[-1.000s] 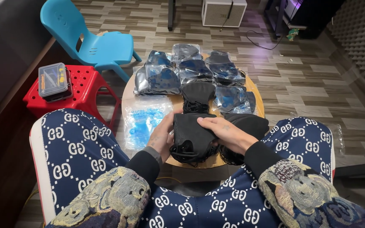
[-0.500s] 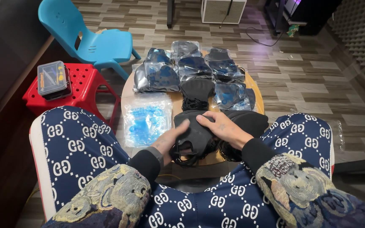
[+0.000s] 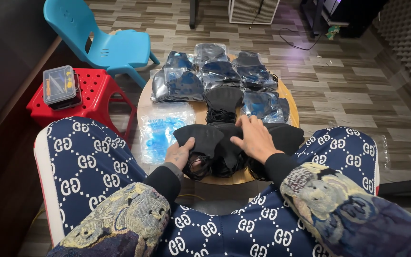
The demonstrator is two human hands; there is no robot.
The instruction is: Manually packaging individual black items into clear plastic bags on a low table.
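Your left hand [image 3: 181, 153] pinches the black masks [image 3: 215, 143] — keep them square. Your right hand [image 3: 254, 139] lies flat on top — press evenly.

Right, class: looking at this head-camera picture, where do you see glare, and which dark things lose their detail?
Head view: glare streaks the clear packets at the round table's far side; the black masks under the left hand and right hand merge into one dark mass, folds barely readable; the frame edges bow slightly, wide-lens distortion.
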